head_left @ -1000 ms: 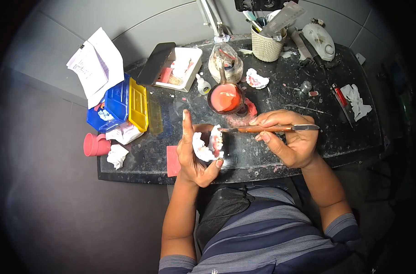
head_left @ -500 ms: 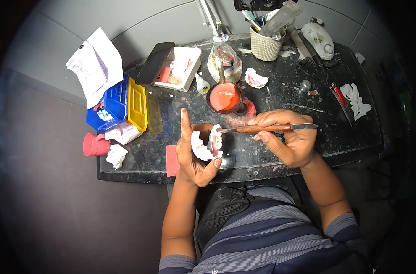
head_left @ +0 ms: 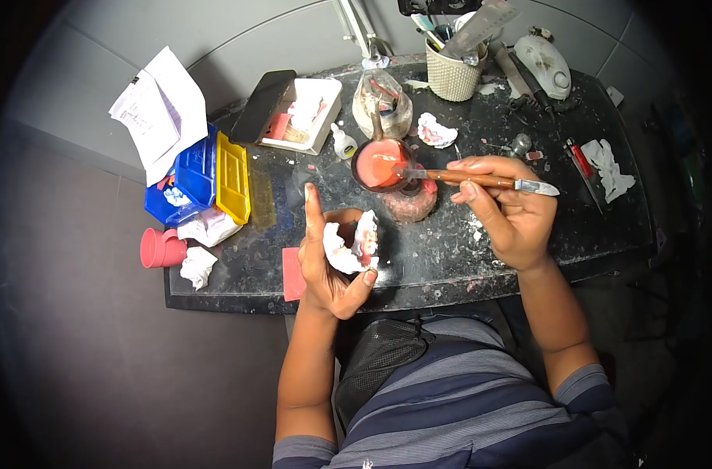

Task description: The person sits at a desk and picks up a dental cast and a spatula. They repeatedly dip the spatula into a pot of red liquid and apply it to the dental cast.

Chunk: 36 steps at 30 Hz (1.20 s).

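My left hand [head_left: 325, 273] holds a white dental cast [head_left: 342, 254] with pink material along its inner right side, the thumb at its lower edge and the index finger pointing up. Between the thumb and fingers of my right hand [head_left: 514, 207] is a wooden-handled spatula [head_left: 481, 180]. The spatula's left tip reaches the pan of red-pink wax [head_left: 381, 163], at its right edge. Under and beside the pan sits a round pinkish base [head_left: 412, 203].
Behind the pan stands a glass jar [head_left: 382, 105]. A white box [head_left: 325, 117], blue case [head_left: 196, 176], pink cup [head_left: 162, 248] and pink sheet [head_left: 293, 275] are at the left. A tool basket [head_left: 452, 74], second cast [head_left: 436, 131] and red lighter [head_left: 581, 160] lie right.
My right hand has moved up and slightly right, taking the spatula tip from the cast to the wax pan. My left hand has stayed nearly still with the cast.
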{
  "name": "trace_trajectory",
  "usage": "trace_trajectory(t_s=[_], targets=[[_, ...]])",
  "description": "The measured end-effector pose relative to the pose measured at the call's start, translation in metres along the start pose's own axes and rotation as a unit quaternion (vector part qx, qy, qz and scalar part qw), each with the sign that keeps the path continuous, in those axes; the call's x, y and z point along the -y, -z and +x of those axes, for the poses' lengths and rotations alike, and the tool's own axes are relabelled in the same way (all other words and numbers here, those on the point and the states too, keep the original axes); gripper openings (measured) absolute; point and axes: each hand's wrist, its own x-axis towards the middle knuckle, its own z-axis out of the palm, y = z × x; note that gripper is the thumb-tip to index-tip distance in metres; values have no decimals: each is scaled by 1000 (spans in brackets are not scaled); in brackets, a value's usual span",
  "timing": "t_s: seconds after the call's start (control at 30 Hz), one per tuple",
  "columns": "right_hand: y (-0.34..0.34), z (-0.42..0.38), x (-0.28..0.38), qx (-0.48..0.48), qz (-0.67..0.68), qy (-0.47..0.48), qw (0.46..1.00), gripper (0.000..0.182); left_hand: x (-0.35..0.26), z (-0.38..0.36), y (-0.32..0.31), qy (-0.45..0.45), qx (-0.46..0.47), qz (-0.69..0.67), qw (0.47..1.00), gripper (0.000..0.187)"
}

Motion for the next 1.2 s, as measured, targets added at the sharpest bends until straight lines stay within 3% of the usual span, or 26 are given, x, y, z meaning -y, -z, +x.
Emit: trace_trajectory(t_s=[0.23,0.3,0.37,0.5,0.67,0.83,1.13,1.2], targets=[[19,10,-1,-75,40,11,996,12,-2,0,0,28,-10,-5,1000,106],[19,10,-2,-77,38,6,996,12,2,1,1,-21,4,15,1000,106],[13,9,0,-61,31,-32,997,14,1,1,1,-14,5,12,1000,106],[14,8,0,-46,27,-22,998,16,0,0,1,-3,2,9,1000,106],[3,-3,8,46,119,-45,991,19,1,-3,1,10,4,18,1000,105],[-3,-6,3,134,62,6,989,23,-3,-2,0,21,9,23,999,106],[-4,-4,4,136,37,3,990,21,-6,-1,2,25,14,16,999,107],[-7,-6,5,113,48,-4,992,19,-7,-4,2,64,2,13,998,124]])
